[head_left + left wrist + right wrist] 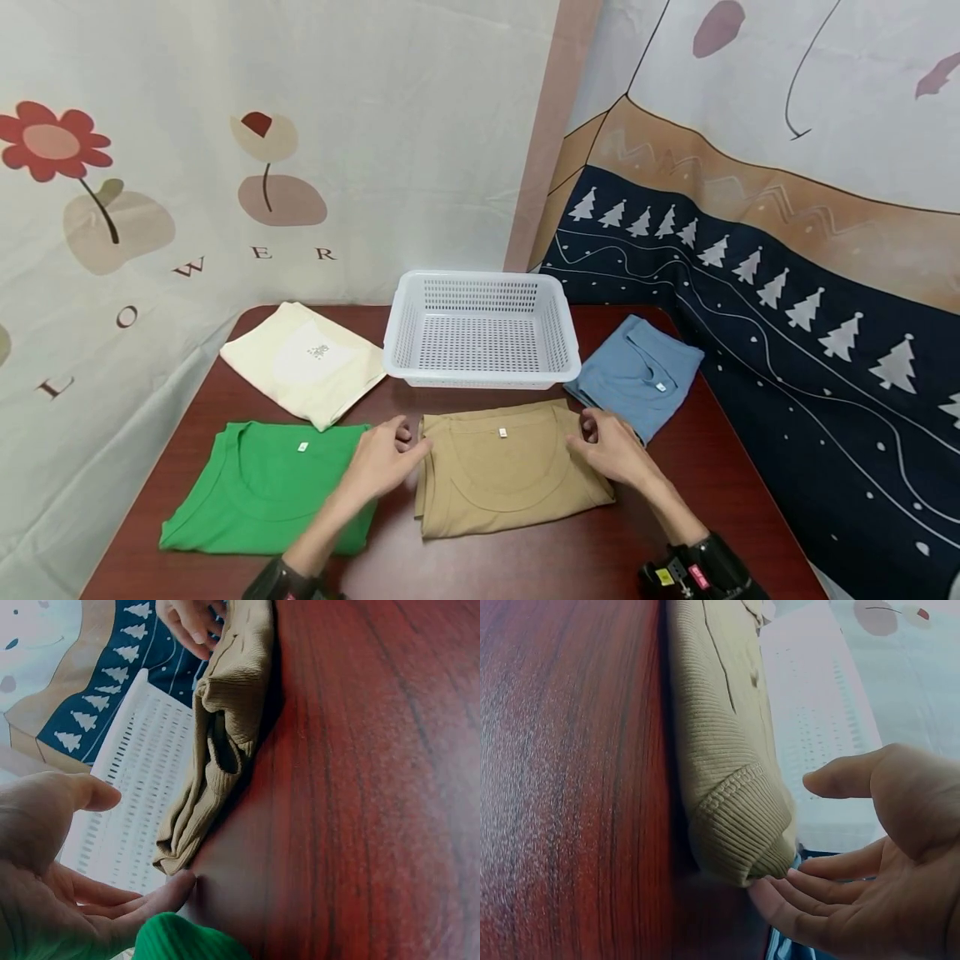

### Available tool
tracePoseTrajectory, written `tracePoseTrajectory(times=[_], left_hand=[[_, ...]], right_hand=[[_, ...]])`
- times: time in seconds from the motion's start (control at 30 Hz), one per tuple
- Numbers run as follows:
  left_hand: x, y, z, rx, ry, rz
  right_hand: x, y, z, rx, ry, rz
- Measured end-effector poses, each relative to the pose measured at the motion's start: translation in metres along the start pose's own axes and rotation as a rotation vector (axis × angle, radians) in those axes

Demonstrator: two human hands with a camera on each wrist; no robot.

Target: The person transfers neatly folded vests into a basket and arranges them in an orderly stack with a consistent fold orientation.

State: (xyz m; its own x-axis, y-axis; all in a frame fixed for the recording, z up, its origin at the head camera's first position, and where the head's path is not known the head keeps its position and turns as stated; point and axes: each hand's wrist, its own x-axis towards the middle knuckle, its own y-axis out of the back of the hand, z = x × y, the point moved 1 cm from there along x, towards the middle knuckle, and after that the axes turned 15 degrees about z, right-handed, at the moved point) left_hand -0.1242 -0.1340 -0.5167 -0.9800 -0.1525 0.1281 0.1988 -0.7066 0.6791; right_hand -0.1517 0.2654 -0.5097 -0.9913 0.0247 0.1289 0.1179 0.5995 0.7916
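A folded tan shirt (510, 475) lies on the table at the front middle, its neckline and small white tag facing up. My left hand (384, 457) is at its left edge, thumb and fingers spread apart, with the fingertips low by the table in the left wrist view. At the shirt's right edge is my right hand (617, 448); in the right wrist view its fingertips (769, 896) come right at the folded ribbed end (742, 825), the thumb held away above. Neither hand grips the cloth.
Behind the tan shirt stands a white perforated plastic basket (400, 333). A folded green shirt (277, 492) lies front left, a cream shirt (300, 362) back left and a blue shirt (637, 375) back right on the dark red table (540, 567). Printed curtains (420, 150) hang behind.
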Motion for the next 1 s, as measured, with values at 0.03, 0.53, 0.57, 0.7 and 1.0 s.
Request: tracePoseTrajectory(times=[0.03,0.53,0.57,0.7,1.0], left_hand=[[0.001,0.0,0.0,-0.014,0.012,-0.004],[0.002,-0.004,-0.002,-0.304,0.25,-0.17],[0.002,-0.005,-0.002,-0.35,0.275,-0.184],[0.003,-0.01,-0.004,-0.454,0.333,-0.217],[0.003,-0.017,-0.005,-0.394,0.247,-0.236]], right_hand=[[0.001,0.0,0.0,0.006,-0.015,-0.004],[0.004,0.001,0.0,0.105,-0.184,-0.054],[0.004,0.001,0.0,0.114,-0.19,-0.057],[0.005,-0.001,0.001,0.179,-0.235,-0.07],[0.009,-0.008,0.005,0.324,-0.307,-0.125]])
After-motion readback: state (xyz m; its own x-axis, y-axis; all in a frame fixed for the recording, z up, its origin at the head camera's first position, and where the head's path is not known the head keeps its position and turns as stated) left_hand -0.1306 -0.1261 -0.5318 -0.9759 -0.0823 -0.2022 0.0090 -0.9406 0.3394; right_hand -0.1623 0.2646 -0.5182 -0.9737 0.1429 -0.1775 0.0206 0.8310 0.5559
